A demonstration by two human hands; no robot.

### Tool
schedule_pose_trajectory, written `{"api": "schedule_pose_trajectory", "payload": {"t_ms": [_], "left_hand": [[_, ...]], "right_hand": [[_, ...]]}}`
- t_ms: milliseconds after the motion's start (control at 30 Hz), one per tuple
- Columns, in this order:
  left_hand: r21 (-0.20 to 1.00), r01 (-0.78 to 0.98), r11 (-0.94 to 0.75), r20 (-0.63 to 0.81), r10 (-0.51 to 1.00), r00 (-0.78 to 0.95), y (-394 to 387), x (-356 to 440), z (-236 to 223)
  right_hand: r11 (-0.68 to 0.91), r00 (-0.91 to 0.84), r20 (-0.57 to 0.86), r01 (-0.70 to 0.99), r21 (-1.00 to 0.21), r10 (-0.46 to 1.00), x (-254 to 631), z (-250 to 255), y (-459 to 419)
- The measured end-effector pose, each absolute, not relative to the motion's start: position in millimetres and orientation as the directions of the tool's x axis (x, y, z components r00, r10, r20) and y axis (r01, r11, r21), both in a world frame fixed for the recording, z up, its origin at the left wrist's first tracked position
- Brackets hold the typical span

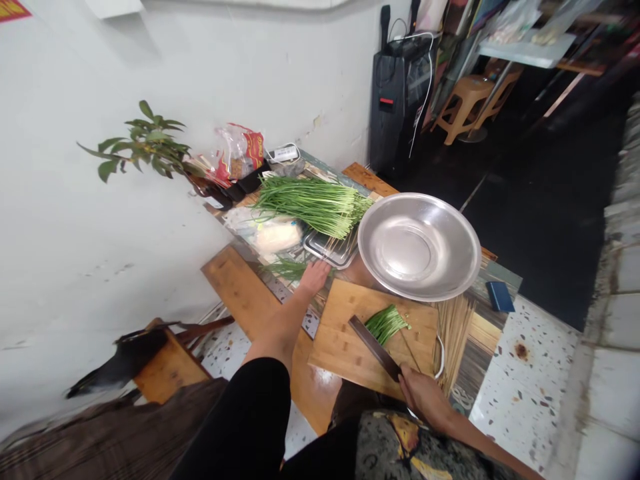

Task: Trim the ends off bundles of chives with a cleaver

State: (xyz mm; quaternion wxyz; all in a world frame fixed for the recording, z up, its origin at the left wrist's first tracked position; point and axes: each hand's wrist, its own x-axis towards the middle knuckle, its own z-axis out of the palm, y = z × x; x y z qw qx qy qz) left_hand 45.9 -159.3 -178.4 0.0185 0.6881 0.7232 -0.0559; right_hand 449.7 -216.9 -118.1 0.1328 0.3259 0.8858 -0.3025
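Observation:
My right hand (424, 395) grips the handle of a cleaver (374, 346), whose blade rests on the wooden cutting board (345, 347) beside a small pile of cut green chives (386, 323). My left hand (315, 276) reaches forward past the board, fingers closed over a few loose chive stalks (287, 268) on the table. A big bundle of long chives (313, 203) lies on a metal tray (330, 251) behind it. An empty steel basin (419, 245) sits just beyond the board.
Bamboo skewers (454, 340) lie to the right of the board. A wrapped white package (275, 235), snack bags (240, 153), a power strip (285, 154) and a potted plant (145, 143) stand by the wall. A blue box (500, 296) sits at the table's right edge.

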Motion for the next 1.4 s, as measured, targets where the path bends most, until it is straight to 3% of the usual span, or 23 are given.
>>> {"api": "schedule_pose_trajectory", "payload": {"t_ms": [567, 767, 1200, 1300, 1400], "left_hand": [[-0.033, 0.999, -0.029, -0.094, 0.995, 0.026, -156, 53, -179], [-0.012, 0.998, -0.061, -0.139, 0.989, 0.059, -152, 55, -165], [-0.008, 0.982, -0.187, -0.24, 0.954, 0.179, -160, 60, -123], [-0.021, 0.981, -0.193, -0.18, 0.966, 0.186, -153, 52, -99], [-0.076, 0.994, -0.074, -0.087, 0.994, 0.067, -130, 36, -69]], "right_hand": [[0.595, -0.752, -0.418, 0.659, -0.46, 0.509, 448, -114, -216], [0.554, -0.753, -0.401, 0.656, -0.512, 0.521, 451, -103, -214], [0.572, -0.756, -0.386, 0.653, -0.496, 0.529, 465, -102, -207], [0.541, -0.759, -0.375, 0.646, -0.539, 0.533, 469, -102, -206], [0.513, -0.752, -0.373, 0.65, -0.56, 0.544, 475, -105, -206]]}}
